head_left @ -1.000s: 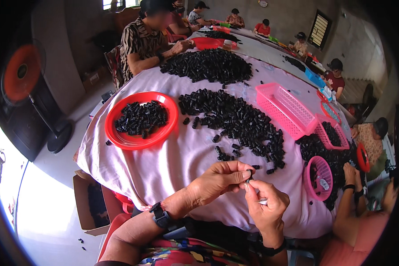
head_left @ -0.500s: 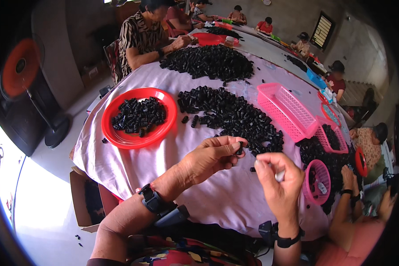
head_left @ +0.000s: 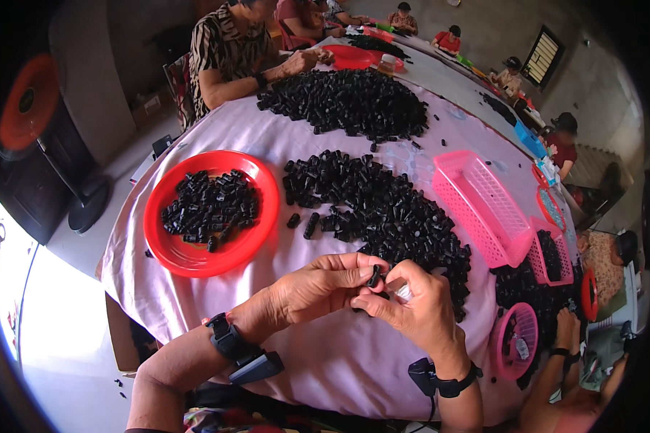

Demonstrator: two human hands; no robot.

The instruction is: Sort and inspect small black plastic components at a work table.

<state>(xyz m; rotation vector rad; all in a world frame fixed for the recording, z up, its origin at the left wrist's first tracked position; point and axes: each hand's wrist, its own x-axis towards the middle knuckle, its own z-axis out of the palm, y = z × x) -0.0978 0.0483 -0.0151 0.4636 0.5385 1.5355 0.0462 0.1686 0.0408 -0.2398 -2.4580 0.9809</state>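
My left hand [head_left: 321, 287] is closed, with a small black cylindrical piece [head_left: 375, 276] pinched between thumb and fingertips. Beside it my right hand [head_left: 415, 307] is curled, its fingertips at that piece. A small white object [head_left: 403, 292], its kind unclear, is tucked in the right fingers. Another black bit shows by the right thumb tip; whether it is gripped I cannot tell. Just beyond the hands spreads a heap of loose black pieces [head_left: 383, 209]. To the left, a red round tray [head_left: 162, 252] holds many similar pieces.
A pink perforated basket [head_left: 477, 209] stands right of the heap, a smaller pink basket [head_left: 567, 270] beyond it. Nearer is a round pink basket [head_left: 500, 346]. Another black heap [head_left: 339, 101] lies farther back. Co-workers sit around the table; one's hands [head_left: 567, 332] are at the right.
My right hand has moved left and in to meet my left hand at the black piece. The view has shifted slightly, and the left hand still holds its piece.
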